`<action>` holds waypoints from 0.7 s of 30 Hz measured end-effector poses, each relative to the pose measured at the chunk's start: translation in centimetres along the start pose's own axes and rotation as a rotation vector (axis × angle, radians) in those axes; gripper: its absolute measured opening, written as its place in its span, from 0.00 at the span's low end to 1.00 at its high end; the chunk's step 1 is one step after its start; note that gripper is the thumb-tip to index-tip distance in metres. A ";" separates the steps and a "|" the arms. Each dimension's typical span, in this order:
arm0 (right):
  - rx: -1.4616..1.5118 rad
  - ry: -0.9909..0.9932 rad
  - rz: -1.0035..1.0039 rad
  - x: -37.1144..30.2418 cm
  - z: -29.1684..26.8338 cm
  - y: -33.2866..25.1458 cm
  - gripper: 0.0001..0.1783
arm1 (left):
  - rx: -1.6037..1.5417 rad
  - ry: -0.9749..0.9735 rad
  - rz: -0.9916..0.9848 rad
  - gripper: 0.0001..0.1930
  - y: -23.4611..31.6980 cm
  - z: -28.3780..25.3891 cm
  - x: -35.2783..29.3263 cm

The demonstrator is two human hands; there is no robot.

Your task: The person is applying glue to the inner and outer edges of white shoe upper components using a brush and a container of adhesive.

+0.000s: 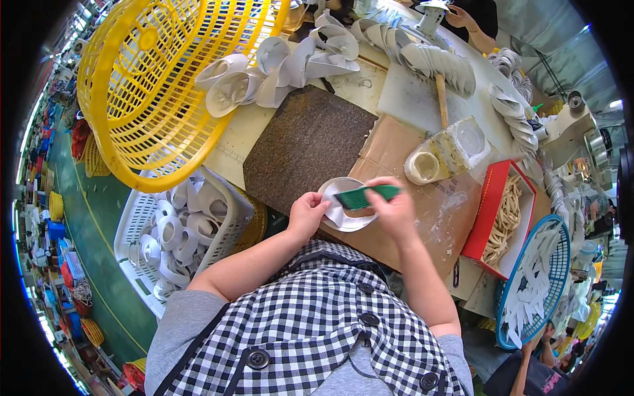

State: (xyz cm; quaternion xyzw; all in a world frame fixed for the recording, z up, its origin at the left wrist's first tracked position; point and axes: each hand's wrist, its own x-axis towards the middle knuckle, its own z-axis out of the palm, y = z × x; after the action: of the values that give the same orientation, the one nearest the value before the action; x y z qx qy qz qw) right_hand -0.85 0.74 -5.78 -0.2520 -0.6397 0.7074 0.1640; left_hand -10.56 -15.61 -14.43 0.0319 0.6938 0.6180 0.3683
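A white ring-shaped piece of sheet material is in front of me, over the near edge of a cardboard sheet. My left hand pinches its left rim between thumb and fingers. My right hand grips a flat green tool, slightly blurred, which lies across the ring's opening. I cannot tell whether the tool's far end touches the white piece. Beyond the left hand lies a dark, rough square board.
A tape-wrapped pot with a wooden-handled tool stands on the cardboard. Right are a red box of pale strips and a blue basket. A yellow basket and a white crate are left; another person's hand is beyond.
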 end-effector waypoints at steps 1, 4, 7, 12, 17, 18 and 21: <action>-0.218 0.003 -0.120 0.3 1.0 1.8 0.07 | -0.042 -0.026 -0.079 0.11 0.3 0.0 0.1; -0.495 -0.006 -0.348 0.5 1.9 3.4 0.08 | -0.169 -0.035 -0.193 0.08 1.4 -0.1 -0.1; -0.590 -0.154 -0.619 0.0 1.3 3.5 0.12 | -0.267 -0.014 -0.264 0.09 0.7 -0.2 0.2; -0.753 -0.484 -0.684 -1.7 -1.8 2.1 0.16 | -0.156 0.002 -0.123 0.09 0.7 0.2 -0.7; -1.139 -0.031 -0.637 -4.7 -1.0 1.8 0.20 | -0.059 -0.031 0.131 0.09 0.4 0.2 -1.5; -1.142 -0.029 -0.631 -5.4 -0.9 2.3 0.20 | -0.059 -0.036 0.127 0.09 0.0 0.2 -1.4; -1.158 -0.086 -0.607 -6.4 -0.4 3.9 0.22 | 0.041 0.036 0.132 0.09 -0.6 0.3 -0.9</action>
State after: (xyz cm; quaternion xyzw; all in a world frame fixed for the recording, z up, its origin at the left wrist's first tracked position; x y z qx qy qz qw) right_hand 4.96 -2.98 -8.68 -0.0793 -0.9659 0.1802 0.1682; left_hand -9.45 -15.95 -14.54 0.0740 0.7093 0.6269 0.3137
